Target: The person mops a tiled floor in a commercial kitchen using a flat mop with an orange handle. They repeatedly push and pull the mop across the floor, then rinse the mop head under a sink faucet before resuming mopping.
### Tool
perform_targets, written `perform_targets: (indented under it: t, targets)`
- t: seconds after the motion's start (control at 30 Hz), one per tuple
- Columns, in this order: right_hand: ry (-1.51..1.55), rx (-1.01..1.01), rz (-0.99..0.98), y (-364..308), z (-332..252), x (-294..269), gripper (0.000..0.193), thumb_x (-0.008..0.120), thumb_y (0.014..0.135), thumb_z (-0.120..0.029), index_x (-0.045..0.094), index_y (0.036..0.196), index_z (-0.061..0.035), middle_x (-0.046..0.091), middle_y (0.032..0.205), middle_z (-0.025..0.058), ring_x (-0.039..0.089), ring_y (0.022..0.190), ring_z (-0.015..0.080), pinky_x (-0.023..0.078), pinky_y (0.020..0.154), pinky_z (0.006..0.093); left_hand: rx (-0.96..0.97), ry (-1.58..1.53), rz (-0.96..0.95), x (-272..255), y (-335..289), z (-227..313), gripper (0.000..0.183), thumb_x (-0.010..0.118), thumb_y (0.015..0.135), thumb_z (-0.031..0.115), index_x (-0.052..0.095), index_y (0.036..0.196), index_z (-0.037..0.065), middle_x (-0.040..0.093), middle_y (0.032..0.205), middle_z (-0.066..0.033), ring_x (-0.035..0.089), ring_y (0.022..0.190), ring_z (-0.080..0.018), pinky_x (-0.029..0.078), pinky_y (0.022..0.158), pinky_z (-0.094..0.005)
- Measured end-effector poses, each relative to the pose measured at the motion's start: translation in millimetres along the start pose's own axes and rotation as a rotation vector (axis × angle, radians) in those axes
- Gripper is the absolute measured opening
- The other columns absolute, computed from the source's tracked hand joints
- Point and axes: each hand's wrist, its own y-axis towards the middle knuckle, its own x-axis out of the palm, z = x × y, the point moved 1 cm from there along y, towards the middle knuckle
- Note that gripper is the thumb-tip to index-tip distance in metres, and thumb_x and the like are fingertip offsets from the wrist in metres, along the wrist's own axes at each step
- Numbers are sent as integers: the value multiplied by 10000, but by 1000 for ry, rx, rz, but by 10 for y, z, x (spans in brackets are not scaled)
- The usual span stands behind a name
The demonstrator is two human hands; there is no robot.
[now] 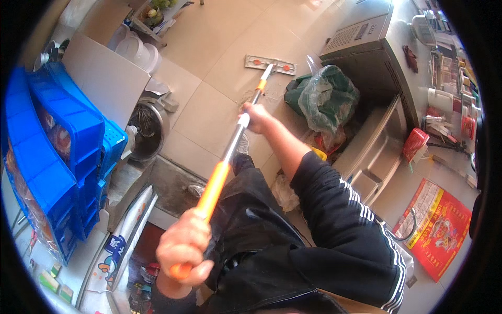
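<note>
I hold a flat mop by its long pole [229, 149], which is orange at the upper end and silver further down. My left hand [184, 246] is closed round the orange grip near the top end. Further down, my right hand [254, 116] wraps the silver part. The pole slants away to a flat rectangular mop head [270, 65], pale with orange spots, resting on the tiled floor [209, 118]. Right of the pole stands a green bin [298, 98] lined with a clear plastic bag [332, 97].
On the left are stacked blue crates [86, 141], a cardboard box [107, 78] with white tubs, and a round metal pot [149, 128] holding a whisk. A steel cabinet [361, 39] and an open metal drawer [376, 157] border the right. A red printed sheet [436, 227] lies at lower right.
</note>
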Motion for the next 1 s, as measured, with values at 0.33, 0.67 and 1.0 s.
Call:
perform_targets:
  t: [0.33, 0.67, 1.0]
  targets:
    - [-78, 24, -5, -117, 81, 127, 90, 584, 931, -81, 550, 964, -4, 589, 785, 104, 653, 628, 255, 573, 517, 419, -11, 61, 207, 310, -122, 225, 409, 797, 699, 234, 410, 585, 168, 503, 623, 20, 551, 629, -191, 421, 831, -426]
    - [127, -83, -1, 6, 165, -236, 70, 598, 920, -91, 553, 952, -47, 523, 700, 34, 571, 606, 187, 522, 556, 366, 35, 130, -169, 454, -55, 76, 292, 747, 594, 163, 459, 586, 119, 504, 640, -8, 549, 639, -224, 447, 802, -430]
    - [76, 104, -187, -1087, 1547, 569, 198, 531, 985, -263, 538, 1023, -69, 617, 851, 74, 677, 749, 230, 592, 697, 420, -62, 135, -264, -165, -818, 1256, 332, 779, 624, 232, 481, 518, 129, 533, 565, 0, 551, 563, -181, 417, 779, -391]
